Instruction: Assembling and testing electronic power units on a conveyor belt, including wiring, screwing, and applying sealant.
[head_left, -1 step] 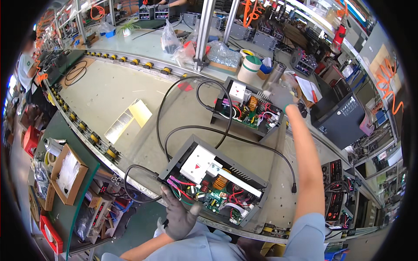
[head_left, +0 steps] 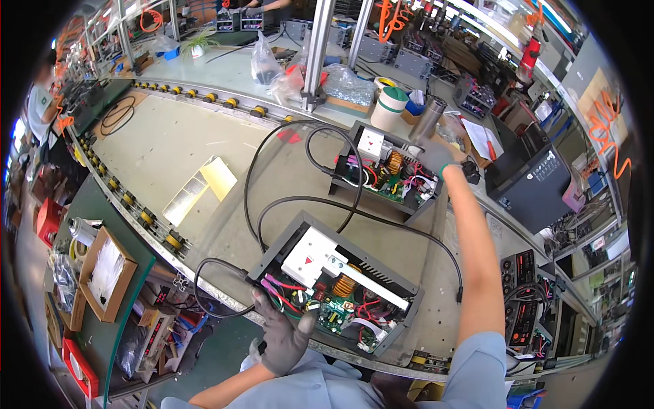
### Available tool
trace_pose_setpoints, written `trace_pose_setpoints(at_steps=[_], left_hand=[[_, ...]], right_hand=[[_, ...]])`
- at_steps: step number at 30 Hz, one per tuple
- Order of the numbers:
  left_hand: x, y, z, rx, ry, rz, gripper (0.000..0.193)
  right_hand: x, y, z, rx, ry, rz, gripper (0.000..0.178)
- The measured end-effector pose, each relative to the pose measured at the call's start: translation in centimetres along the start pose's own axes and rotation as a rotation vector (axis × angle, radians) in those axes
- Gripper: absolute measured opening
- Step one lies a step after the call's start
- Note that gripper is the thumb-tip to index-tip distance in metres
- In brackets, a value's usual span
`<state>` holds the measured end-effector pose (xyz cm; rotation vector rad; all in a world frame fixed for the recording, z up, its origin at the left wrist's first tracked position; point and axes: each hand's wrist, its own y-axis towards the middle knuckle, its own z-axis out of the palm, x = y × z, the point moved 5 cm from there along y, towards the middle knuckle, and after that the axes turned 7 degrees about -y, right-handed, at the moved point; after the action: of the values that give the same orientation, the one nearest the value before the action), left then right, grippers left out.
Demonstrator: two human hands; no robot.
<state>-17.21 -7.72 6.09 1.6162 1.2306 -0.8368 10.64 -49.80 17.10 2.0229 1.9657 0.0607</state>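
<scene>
My left hand, in a grey glove, has its fingers and thumb spread at the front left corner of the near electronics unit. That unit is an open dark metal case with a white cover block, a copper coil, a green circuit board and coloured wires. My right hand, also gloved, reaches to the back right end of a similar far unit. Its fingers are small and partly hidden, so whether they grip anything cannot be told. Just behind it stands a metallic cylinder.
Black power cables loop across the bench between the units. A yellow-and-white paper sheet lies left. Rollers line the bench's left edge. At the back stand a white tub with green lid and a metal post.
My right hand has shifted slightly to the left over the end of the far unit. My left hand and both units stay nearly where they were.
</scene>
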Motion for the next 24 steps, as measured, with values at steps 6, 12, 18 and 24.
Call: trace_pose_setpoints(at_steps=[6, 12, 18, 24], left_hand=[[2.0, 7.9, 1.0, -0.046, -0.128, 0.078, 0.071], [5.7, 19.8, -1.7, 0.427, -0.532, -0.312, 0.040], [2.6, 32.7, 3.2, 0.980, 0.520, 0.033, 0.028], [3.3, 38.7, 12.7, 1.074, 1.326, 0.733, 0.030]], right_hand=[[-0.7, -4.1, 1.5, 0.201, 0.027, 0.006, 0.042], [-1.5, -13.7, 0.4, 0.276, 0.090, 0.114, 0.037], [3.2, -22.3, -3.4, 0.363, 0.473, 0.396, 0.049], [10.5, -28.5, -5.9, 0.642, 1.048, 0.665, 0.056]])
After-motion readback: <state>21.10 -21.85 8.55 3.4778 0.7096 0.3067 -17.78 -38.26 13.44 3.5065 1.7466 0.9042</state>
